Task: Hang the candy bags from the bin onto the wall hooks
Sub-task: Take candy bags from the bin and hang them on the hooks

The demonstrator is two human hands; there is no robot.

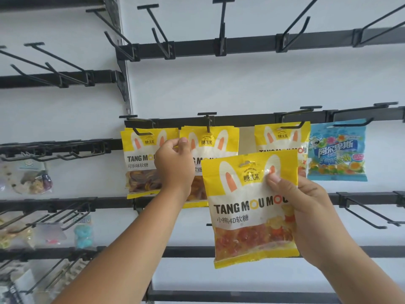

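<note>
My right hand [304, 207] grips a yellow and white candy bag [247, 216] by its right edge and holds it upright in front of the wall, below the middle rail. My left hand [174, 165] is raised between two hanging stacks of yellow bags, its fingertips pinching the top left corner of the middle stack [210, 143]. The left stack [140, 159] hangs on its own hook [140, 131]. A third yellow stack [282, 139] and a blue bag [337, 152] hang further right. The bin is out of view.
Black rails carry many bare hooks above [162, 38] and at the lower right [366, 211]. On the left panel, blurred clear snack bags [28, 178] hang from crowded hooks. A metal upright [125, 69] separates the two panels.
</note>
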